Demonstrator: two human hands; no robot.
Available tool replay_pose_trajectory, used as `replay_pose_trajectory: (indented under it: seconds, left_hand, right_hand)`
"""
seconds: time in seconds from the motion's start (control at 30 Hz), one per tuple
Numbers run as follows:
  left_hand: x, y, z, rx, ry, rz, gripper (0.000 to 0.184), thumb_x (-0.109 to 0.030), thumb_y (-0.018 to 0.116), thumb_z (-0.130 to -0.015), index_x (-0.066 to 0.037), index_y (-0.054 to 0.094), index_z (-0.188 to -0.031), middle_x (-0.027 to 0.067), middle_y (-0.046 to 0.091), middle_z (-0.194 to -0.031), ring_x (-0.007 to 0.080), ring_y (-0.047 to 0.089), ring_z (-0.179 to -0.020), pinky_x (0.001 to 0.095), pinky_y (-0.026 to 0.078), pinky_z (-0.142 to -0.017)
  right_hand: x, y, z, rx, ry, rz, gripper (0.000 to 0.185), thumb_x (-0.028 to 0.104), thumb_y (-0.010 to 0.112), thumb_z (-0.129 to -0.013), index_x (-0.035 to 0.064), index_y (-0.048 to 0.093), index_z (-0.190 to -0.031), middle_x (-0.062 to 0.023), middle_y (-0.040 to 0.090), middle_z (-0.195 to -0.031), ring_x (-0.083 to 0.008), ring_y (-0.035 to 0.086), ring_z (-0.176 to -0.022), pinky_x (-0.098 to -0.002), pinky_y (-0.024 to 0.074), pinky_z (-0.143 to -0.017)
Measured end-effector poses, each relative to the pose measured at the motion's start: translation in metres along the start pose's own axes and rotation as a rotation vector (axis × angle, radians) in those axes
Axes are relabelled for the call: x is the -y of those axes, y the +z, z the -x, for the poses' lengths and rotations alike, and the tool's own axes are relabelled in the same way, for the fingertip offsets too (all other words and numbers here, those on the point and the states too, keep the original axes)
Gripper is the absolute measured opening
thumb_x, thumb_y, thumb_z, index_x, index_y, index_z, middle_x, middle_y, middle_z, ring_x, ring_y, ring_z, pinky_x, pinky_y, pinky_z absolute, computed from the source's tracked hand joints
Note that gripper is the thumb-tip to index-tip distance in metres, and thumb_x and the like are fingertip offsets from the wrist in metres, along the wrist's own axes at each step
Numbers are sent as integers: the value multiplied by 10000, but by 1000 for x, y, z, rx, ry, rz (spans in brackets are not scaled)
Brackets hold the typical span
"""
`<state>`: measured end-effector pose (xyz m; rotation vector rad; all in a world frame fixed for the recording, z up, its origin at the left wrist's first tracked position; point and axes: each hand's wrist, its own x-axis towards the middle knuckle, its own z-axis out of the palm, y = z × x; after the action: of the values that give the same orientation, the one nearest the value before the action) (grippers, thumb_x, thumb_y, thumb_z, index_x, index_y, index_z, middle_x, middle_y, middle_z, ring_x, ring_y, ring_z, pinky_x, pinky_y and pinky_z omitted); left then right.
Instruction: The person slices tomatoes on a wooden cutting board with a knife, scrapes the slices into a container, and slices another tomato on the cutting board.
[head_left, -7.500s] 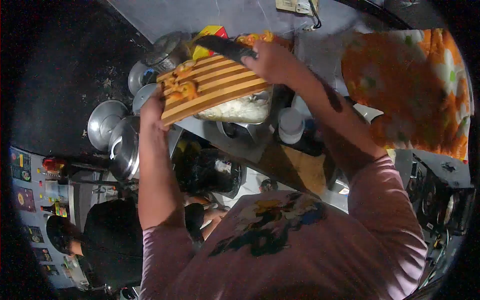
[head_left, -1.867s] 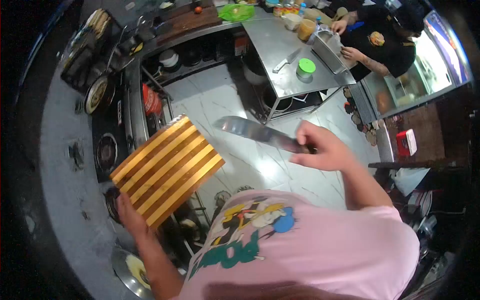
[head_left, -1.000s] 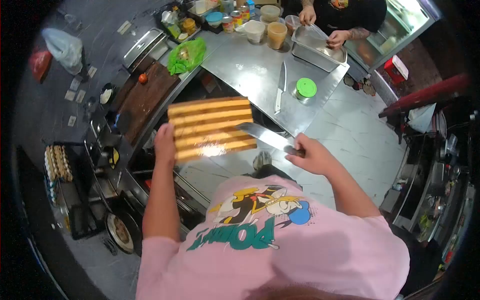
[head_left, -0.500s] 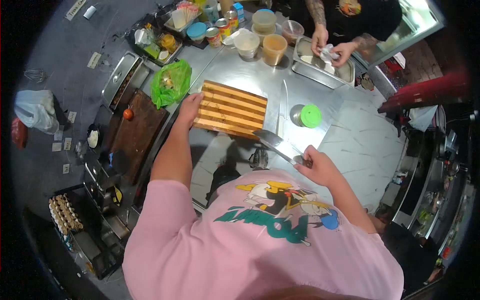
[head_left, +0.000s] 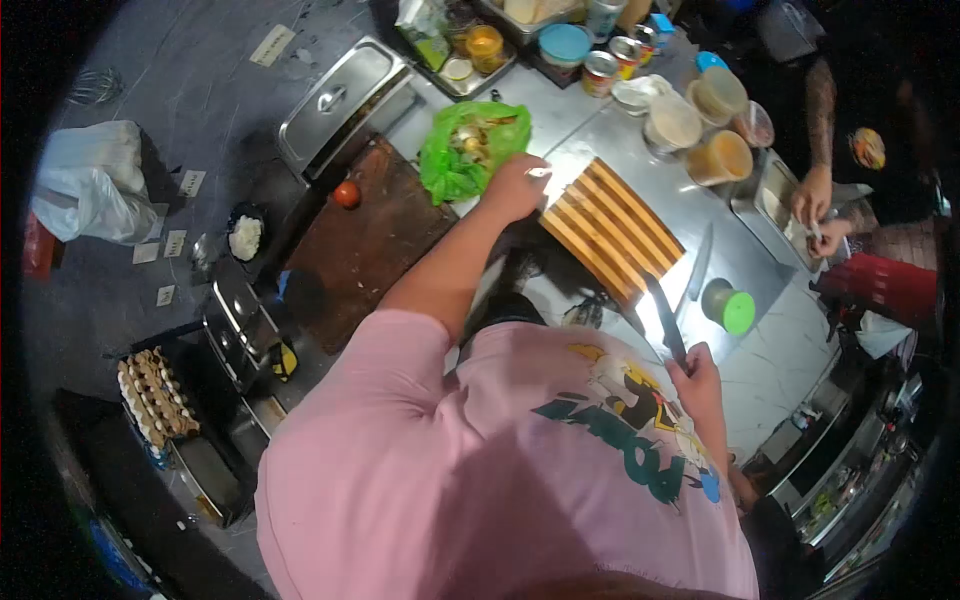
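Note:
My right hand (head_left: pixel 697 378) grips a kitchen knife (head_left: pixel 663 316), whose dark blade points away from me, its tip by the near corner of a striped wooden cutting board (head_left: pixel 615 228). My left hand (head_left: pixel 518 188) is closed between the board's left edge and a green plastic bag (head_left: pixel 450 160). A small white bit shows at its fingertips; what it is I cannot make out. Pale yellowish pieces lie in the bag's open top. On the steel counter right of the board lie a second knife (head_left: pixel 700 262) and a green-lidded jar (head_left: pixel 738 312).
A dark brown board (head_left: pixel 365 255) with a tomato (head_left: pixel 347 194) lies at left. Lidded tubs (head_left: pixel 718 160) and cans (head_left: pixel 600 73) stand along the back. At right, a co-worker's hands (head_left: pixel 815 210) are over a metal tray (head_left: pixel 765 195). Egg trays (head_left: pixel 155 398) sit lower left.
My left hand has left the board's edge and moved beside the green bag. The view has turned, so the board appears further right and more tilted. The knife stays in my right hand.

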<state>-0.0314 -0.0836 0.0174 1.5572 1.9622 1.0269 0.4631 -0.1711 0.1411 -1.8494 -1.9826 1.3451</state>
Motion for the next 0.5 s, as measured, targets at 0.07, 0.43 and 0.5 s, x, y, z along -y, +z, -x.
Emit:
replay_pose_trajectory:
  seconds: [0.07,0.43,0.5]
  left_hand:
    - [29,-70,17,-318,-95,-35,214,-167,782,-885,-24,793,-1043,210,748,-1108,435,705,-1051,499,565,-947]
    - [174,-287,103,252,-385,-618,798,-91,785,-909,-255,448,-1614,192,426,-1655,449,540,-1420,527,507,-1141]
    - [172,-283,89,249,-415,-630,727,-87,782,-903,-209,491,-1558,196,483,-1596,431,572,-1382,509,515,-1118]
  right_hand:
    - [7,20,-10,-26,48,-39,429,171,857,-922,84,437,-931,-25,482,-739,-145,441,-665,-353,415,-601]
    - [51,64,-27,-16,235,43,379,307,776,-976,75,487,-1055,-119,625,-764,-280,643,-691,-428,513,-672]
    - [58,67,-25,-34,287,-30,357,288,757,-981,73,490,-1082,-115,625,-756,-271,645,-668,-428,517,-664]
